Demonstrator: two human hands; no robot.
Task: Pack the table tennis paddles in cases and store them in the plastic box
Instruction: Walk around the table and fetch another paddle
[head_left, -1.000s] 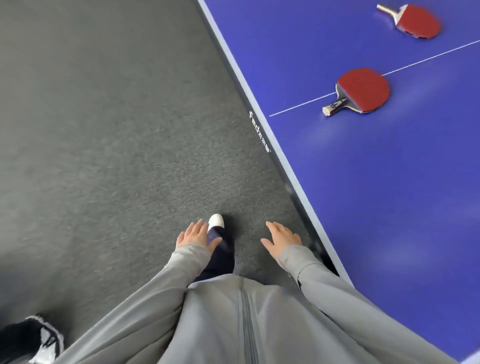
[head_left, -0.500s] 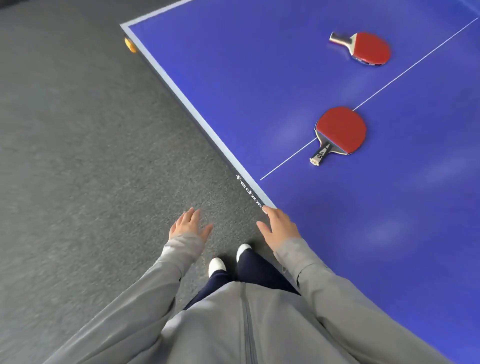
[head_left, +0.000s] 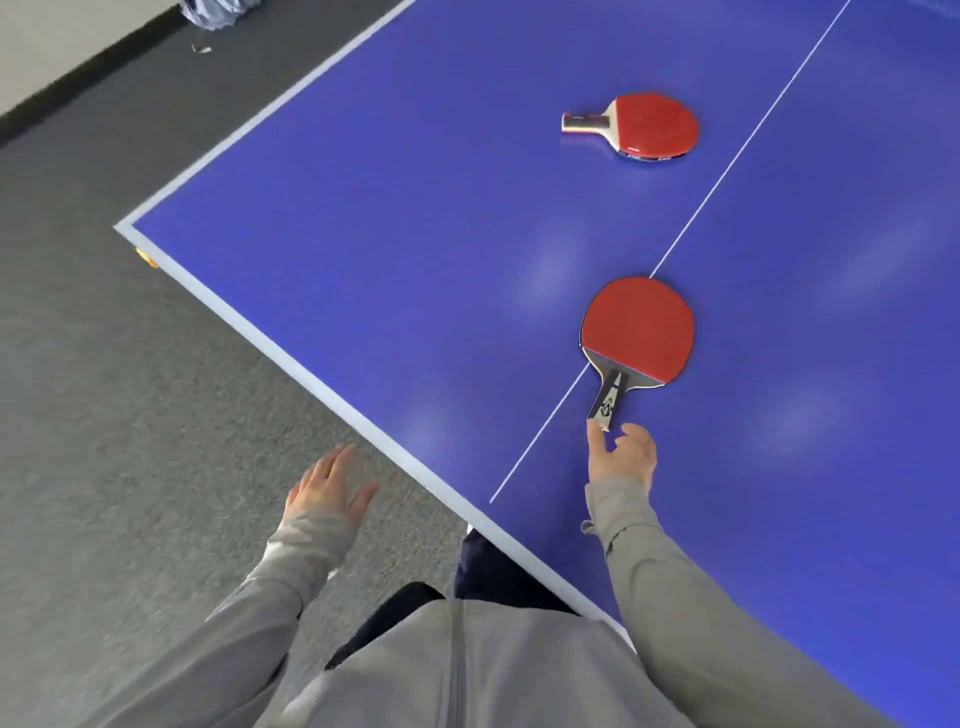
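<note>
Two red paddles lie flat on the blue table tennis table (head_left: 415, 260). The near paddle (head_left: 636, 332) rests on the white centre line with its dark handle pointing toward me. My right hand (head_left: 621, 454) reaches over the table, its fingertips at the butt of that handle, fingers loosely spread and not closed round it. The far paddle (head_left: 649, 124) lies further back, handle pointing left. My left hand (head_left: 327, 488) hangs open above the grey carpet, left of the table edge. No case or plastic box is in view.
The table's white-edged corner (head_left: 122, 228) juts out at the left, with a small orange object (head_left: 145, 256) just under it. Grey carpet (head_left: 104, 415) covers the floor. A wall with dark skirting (head_left: 78, 83) runs along the top left.
I have turned toward the table and come closer to it. My right hand went from the table's edge out over the top to the near paddle's handle. The left hand stayed open.
</note>
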